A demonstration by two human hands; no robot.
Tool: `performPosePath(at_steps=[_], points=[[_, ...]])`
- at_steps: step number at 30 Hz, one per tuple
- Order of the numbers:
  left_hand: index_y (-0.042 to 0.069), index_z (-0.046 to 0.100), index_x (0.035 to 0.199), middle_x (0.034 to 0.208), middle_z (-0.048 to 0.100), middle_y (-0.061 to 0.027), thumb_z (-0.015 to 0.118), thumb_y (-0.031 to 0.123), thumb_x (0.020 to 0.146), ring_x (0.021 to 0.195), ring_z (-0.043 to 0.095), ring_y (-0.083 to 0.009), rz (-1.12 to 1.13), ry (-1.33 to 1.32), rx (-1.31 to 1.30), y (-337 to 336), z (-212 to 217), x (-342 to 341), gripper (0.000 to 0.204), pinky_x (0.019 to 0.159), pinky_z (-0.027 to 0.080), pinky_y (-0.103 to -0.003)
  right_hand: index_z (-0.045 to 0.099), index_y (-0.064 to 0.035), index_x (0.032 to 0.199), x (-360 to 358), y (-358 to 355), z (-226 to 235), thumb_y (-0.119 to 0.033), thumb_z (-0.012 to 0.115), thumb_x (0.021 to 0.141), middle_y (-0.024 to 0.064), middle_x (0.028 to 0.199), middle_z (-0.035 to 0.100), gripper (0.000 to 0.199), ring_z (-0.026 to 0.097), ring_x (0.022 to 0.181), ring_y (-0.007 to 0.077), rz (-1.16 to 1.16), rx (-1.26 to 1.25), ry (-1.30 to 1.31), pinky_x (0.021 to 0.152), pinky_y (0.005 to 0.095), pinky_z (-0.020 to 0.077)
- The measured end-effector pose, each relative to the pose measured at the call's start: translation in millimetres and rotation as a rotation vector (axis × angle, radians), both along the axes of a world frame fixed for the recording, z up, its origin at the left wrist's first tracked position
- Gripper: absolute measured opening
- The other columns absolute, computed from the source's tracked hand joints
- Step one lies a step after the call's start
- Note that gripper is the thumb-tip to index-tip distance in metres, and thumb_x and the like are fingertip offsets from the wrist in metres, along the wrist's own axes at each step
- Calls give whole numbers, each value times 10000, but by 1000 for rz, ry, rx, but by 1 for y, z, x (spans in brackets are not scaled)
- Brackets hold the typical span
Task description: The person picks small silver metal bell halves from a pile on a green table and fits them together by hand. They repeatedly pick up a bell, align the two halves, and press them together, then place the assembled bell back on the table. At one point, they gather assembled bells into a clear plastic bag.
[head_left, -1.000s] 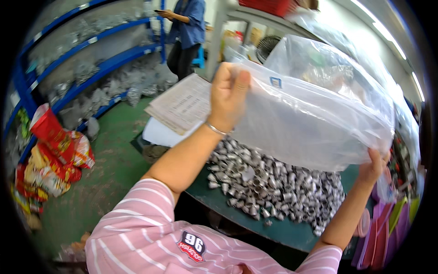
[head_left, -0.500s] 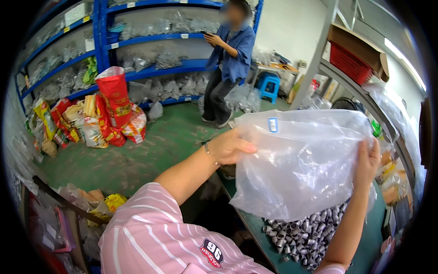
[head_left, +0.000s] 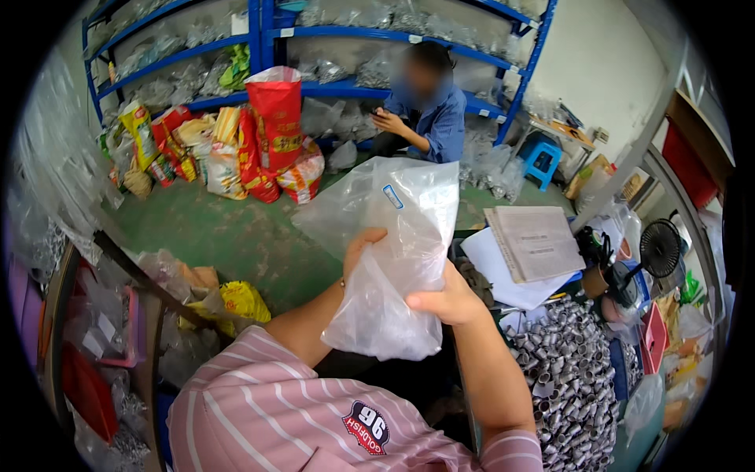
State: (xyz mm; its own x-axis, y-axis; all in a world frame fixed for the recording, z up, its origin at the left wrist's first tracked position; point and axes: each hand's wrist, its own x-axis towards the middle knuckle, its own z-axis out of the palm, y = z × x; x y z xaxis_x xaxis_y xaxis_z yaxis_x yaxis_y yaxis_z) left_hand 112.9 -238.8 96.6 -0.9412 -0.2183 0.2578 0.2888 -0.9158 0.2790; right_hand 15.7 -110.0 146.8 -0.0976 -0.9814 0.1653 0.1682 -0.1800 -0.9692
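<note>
A clear plastic bag [head_left: 393, 259] with a small blue-edged label is held up in front of me, gathered and creased between both hands. My left hand [head_left: 363, 250] grips it from the left, its fingers partly hidden by the film. From the right, my right hand [head_left: 452, 297] pinches the bag, the thumb lying across its front. I cannot make out anything inside the bag. Below and right of my right forearm, a large heap of grey metal pipe fittings [head_left: 566, 385] covers part of the green table.
Papers and a grey-covered book [head_left: 539, 244] lie behind the heap, with a small black fan [head_left: 661, 248] to their right. A person [head_left: 432, 110] crouches by the blue shelves [head_left: 346, 33], holding a phone. Red sacks [head_left: 275, 118] stand left of them; a pink-rimmed bin [head_left: 134, 330] is at my left.
The bag has moved left, away from above the fittings, and is now bunched rather than spread wide. My view has turned right. The other person has gone from standing to crouching.
</note>
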Motion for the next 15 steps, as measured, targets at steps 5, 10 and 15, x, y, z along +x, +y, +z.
performPosePath(at_steps=[5,10,15], points=[[18,599,1071,1017,651,-94,548,252,884,926,631,-228,-104,-188,25,-45,-69,28,304,843,500,-366,562,12,1160,4,-36,-79,32,631,754,88,1058,632,412,603,956,192,-271,231,50,832,320,487],[73,-147,1447,1390,363,-248,738,487,766,1234,395,-468,281,-944,-516,-15,-84,75,1191,946,391,-596,612,-77,1198,-19,-38,-150,121,505,742,171,1150,631,508,627,1025,285,-813,130,785,886,366,479],[119,563,1161,1145,570,-54,634,384,888,1115,507,-203,266,-711,-69,29,-129,76,387,925,402,-450,640,-53,1115,70,-28,-150,85,569,686,197,1240,568,456,564,1096,389,-277,-158,1205,930,442,463]])
